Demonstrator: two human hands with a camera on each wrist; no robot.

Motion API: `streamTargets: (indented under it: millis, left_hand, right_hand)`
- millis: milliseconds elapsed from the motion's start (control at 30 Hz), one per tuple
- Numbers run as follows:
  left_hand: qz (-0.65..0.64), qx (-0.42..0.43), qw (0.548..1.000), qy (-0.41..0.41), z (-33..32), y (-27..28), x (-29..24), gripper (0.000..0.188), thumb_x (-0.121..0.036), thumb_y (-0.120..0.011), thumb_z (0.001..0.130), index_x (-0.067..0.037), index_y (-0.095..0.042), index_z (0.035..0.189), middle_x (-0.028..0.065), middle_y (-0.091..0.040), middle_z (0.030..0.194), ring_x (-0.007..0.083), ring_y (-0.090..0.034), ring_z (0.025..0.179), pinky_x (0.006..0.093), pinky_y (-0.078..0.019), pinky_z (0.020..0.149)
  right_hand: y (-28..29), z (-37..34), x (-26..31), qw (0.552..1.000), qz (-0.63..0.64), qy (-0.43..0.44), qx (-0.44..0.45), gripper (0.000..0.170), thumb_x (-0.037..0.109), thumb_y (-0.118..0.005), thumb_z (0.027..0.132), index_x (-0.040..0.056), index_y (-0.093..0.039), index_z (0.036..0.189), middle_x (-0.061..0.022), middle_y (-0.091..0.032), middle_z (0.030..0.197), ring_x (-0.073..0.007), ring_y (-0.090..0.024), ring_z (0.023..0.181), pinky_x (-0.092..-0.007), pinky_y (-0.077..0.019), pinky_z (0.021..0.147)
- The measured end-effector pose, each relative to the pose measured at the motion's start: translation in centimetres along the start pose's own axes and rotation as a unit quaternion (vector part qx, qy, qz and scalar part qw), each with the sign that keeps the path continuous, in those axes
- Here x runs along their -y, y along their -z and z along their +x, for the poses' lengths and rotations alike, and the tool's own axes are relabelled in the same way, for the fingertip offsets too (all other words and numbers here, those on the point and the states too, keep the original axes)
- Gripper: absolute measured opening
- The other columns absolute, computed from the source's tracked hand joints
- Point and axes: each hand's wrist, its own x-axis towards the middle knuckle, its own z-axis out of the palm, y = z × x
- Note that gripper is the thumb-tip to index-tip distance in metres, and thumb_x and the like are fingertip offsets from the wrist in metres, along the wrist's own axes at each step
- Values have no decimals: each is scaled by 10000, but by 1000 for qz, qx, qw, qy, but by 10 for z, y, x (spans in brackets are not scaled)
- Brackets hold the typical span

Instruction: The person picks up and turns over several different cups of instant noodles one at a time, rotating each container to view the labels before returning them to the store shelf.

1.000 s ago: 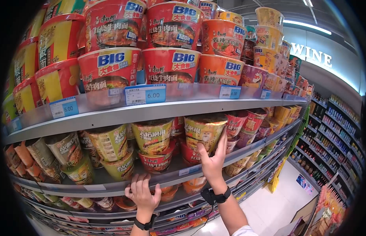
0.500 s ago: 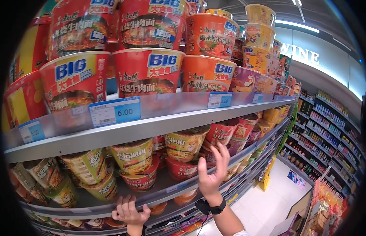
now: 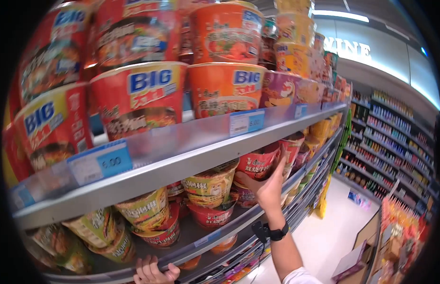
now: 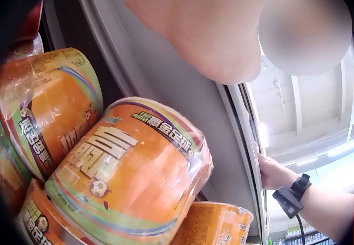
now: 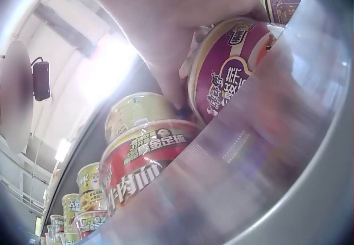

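Observation:
In the head view my right hand [image 3: 271, 189] spans a red instant noodle cup [image 3: 259, 163] on the middle shelf, thumb on its left and fingers along its right side. Beneath that cup sits a purple noodle cup [image 5: 227, 73], and the hand reaches in behind it in the right wrist view. To the left, a yellow-green noodle cup [image 3: 210, 185] is stacked on a red one [image 3: 213, 214]. My left hand [image 3: 153, 271] hooks its fingers over the front edge of the same shelf [image 3: 196, 261]; it holds no cup.
Large red and orange noodle buckets [image 3: 137, 99] fill the shelf above, behind a clear strip with price tags [image 3: 99, 163]. Orange noodle cups [image 4: 133, 167] stand on the shelf below. An aisle floor [image 3: 305, 241] and bottle shelves [image 3: 395, 137] lie to the right.
My right hand has let go of the yellow-green cup, now stacked on a red one, and moved right to the red cup. My left hand stays at the shelf edge. The view has shifted right.

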Motion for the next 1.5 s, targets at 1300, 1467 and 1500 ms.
streamTargets:
  millis: [1300, 1467, 1500]
  left_hand:
    - [-556, 96, 825, -24, 31, 35, -136, 671, -375, -645, 924, 11, -425, 1428, 223, -480, 1449, 356, -526, 1307, 483, -378, 1110]
    - [-765, 381, 459, 241, 29, 46, -234, 1149, -401, -1002, 611, 37, -375, 1468, 198, -599, 1343, 307, -585, 1259, 429, -446, 1090]
    - [-736, 475, 434, 210, 24, 49, -232, 1152, -347, -1018, 585, 41, -371, 1456, 186, -587, 1382, 271, -590, 1267, 403, -468, 1074]
  right_hand:
    - [205, -190, -65, 906, 206, -329, 170, 1449, 235, -1011, 539, 9, -69, 1617, -137, -278, 1602, -247, -379, 1448, -438, -291, 1218]
    - [260, -182, -69, 779, 383, -458, 193, 1455, 239, -1018, 531, 9, -78, 1617, -124, -299, 1605, -231, -370, 1456, -432, -281, 1223]
    - [268, -167, -72, 819, 387, -358, 227, 1463, 197, -1027, 523, 12, -80, 1623, -86, -373, 1586, -191, -346, 1471, -410, -263, 1228]
